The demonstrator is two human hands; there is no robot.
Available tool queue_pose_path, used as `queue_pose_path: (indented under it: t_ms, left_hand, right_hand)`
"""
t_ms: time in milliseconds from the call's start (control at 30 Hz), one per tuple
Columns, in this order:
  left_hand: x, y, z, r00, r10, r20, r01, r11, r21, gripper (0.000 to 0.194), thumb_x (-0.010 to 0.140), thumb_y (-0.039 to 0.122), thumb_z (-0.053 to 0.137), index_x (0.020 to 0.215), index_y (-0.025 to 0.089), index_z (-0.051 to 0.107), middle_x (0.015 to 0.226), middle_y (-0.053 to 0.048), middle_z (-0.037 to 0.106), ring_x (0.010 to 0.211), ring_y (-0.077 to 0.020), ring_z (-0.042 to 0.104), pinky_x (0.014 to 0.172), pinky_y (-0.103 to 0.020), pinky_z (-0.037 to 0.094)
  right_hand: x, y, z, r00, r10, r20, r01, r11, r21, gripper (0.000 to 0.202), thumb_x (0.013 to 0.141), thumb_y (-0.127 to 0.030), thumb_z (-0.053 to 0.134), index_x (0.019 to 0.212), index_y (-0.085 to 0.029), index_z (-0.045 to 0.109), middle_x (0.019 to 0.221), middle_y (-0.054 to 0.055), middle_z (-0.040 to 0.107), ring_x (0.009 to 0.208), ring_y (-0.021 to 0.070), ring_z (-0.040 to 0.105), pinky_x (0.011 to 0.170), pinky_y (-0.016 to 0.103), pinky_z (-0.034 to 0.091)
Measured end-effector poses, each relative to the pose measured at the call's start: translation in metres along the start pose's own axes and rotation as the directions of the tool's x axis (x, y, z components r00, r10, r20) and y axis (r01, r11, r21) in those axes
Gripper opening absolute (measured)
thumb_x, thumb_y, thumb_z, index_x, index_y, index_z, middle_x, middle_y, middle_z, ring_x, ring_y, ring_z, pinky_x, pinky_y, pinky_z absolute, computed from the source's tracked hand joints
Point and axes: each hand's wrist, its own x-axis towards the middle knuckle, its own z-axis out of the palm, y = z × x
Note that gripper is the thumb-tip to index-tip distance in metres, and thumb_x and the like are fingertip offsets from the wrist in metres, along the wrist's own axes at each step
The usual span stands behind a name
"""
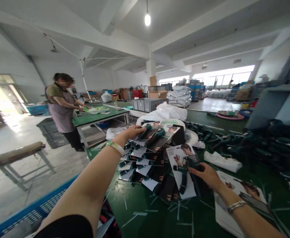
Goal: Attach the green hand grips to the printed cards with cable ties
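Note:
My left hand [134, 131] reaches to the top of a stack of carded tools [145, 162], its fingers closed on a dark green tool [147, 127] lying there on a printed card. My right hand [206, 175] grips another carded tool [182, 178], dark green and pistol-shaped, tilted in front of the stack. Its printed card shows behind the tool. Under my right forearm lies a pile of printed cards [228, 211]. How the tools are fixed to their cards I cannot make out.
Loose dark green tools [259, 142] are heaped on the right of the green table [160, 221]. Thin pale strips lie scattered in front. A blue basket [43, 208] stands at lower left. Across the aisle, a person [63, 109] works at another green table [102, 117].

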Motion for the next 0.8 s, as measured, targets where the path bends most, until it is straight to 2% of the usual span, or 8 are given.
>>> queue_pose_path:
  t_ms: [100,200,267,367,500,600,700,800]
  left_hand:
    - [-0.005,-0.007,-0.002,0.999,0.003,0.033,-0.001,0.999,-0.048,0.064,0.068,0.065,0.054,0.116,0.024,0.058,0.116,-0.004,0.064,0.101,-0.0228,0.059,0.085,-0.029,0.044]
    - [-0.002,-0.012,-0.011,0.998,0.004,0.063,-0.001,0.999,-0.049,0.068,0.062,0.068,0.058,0.117,0.027,0.057,0.120,-0.004,0.061,0.106,-0.0255,0.056,0.086,-0.032,0.044]
    - [0.003,-0.018,-0.018,0.996,-0.004,0.092,0.008,0.999,-0.045,0.071,0.059,0.071,0.059,0.116,0.028,0.058,0.121,-0.005,0.060,0.107,-0.0286,0.055,0.083,-0.035,0.045]
    - [0.010,-0.027,-0.024,0.991,0.001,0.134,0.007,0.998,-0.058,0.072,0.055,0.073,0.059,0.113,0.030,0.059,0.117,-0.005,0.061,0.106,-0.0296,0.055,0.080,-0.036,0.046]
    - [0.011,-0.033,-0.021,0.987,0.067,0.144,-0.050,0.992,-0.118,0.072,0.058,0.071,0.060,0.116,0.029,0.055,0.112,-0.003,0.063,0.100,-0.0230,0.058,0.082,-0.030,0.045]
    - [0.008,-0.032,-0.022,0.979,0.184,0.092,-0.169,0.974,-0.150,0.071,0.057,0.066,0.064,0.114,0.025,0.057,0.111,-0.005,0.062,0.098,-0.0222,0.058,0.084,-0.029,0.045]
    - [0.012,-0.041,-0.033,0.974,0.216,0.075,-0.197,0.960,-0.200,0.064,0.061,0.068,0.059,0.107,0.023,0.063,0.107,-0.006,0.064,0.095,-0.0226,0.059,0.082,-0.030,0.046]
    - [0.026,-0.063,-0.049,0.986,0.154,0.056,-0.136,0.961,-0.240,0.063,0.065,0.072,0.052,0.100,0.022,0.066,0.101,-0.008,0.068,0.093,-0.0242,0.061,0.080,-0.033,0.047]
  right_hand:
    - [-0.004,-0.009,-0.011,0.989,0.054,0.140,-0.087,0.967,0.240,0.050,0.071,-0.064,0.051,0.089,-0.018,0.058,0.069,0.004,0.068,0.060,0.0217,0.064,0.053,0.031,0.048]
    - [-0.017,-0.015,-0.021,0.975,0.065,0.210,-0.148,0.901,0.408,0.042,0.068,-0.058,0.060,0.086,-0.020,0.061,0.069,0.003,0.069,0.057,0.0210,0.064,0.051,0.030,0.049]
    - [-0.027,-0.018,-0.027,0.979,0.090,0.184,-0.173,0.843,0.509,0.041,0.061,-0.052,0.068,0.090,-0.023,0.062,0.077,0.004,0.071,0.064,0.0235,0.066,0.059,0.033,0.053]
    - [-0.035,-0.039,-0.026,0.970,0.244,0.017,-0.198,0.743,0.640,0.052,0.057,-0.052,0.068,0.101,-0.027,0.060,0.076,0.005,0.071,0.066,0.0275,0.067,0.061,0.038,0.056]
    - [-0.014,-0.119,0.000,0.946,0.317,0.064,-0.286,0.725,0.627,0.058,0.070,-0.060,0.053,0.112,-0.022,0.055,0.075,0.011,0.070,0.059,0.0282,0.065,0.044,0.037,0.051]
    - [0.013,-0.176,0.030,0.979,0.202,0.024,-0.170,0.747,0.643,0.046,0.072,-0.048,0.054,0.108,-0.020,0.052,0.075,0.010,0.068,0.066,0.0279,0.066,0.050,0.038,0.053]
    - [0.029,-0.191,0.051,0.979,0.181,-0.094,-0.078,0.757,0.648,0.042,0.061,-0.029,0.066,0.099,-0.025,0.048,0.072,0.004,0.065,0.070,0.0248,0.066,0.058,0.035,0.055]
    - [0.029,-0.178,0.059,0.977,0.178,-0.121,-0.063,0.776,0.628,0.035,0.061,-0.025,0.065,0.091,-0.026,0.046,0.074,0.004,0.065,0.074,0.0245,0.066,0.063,0.033,0.055]
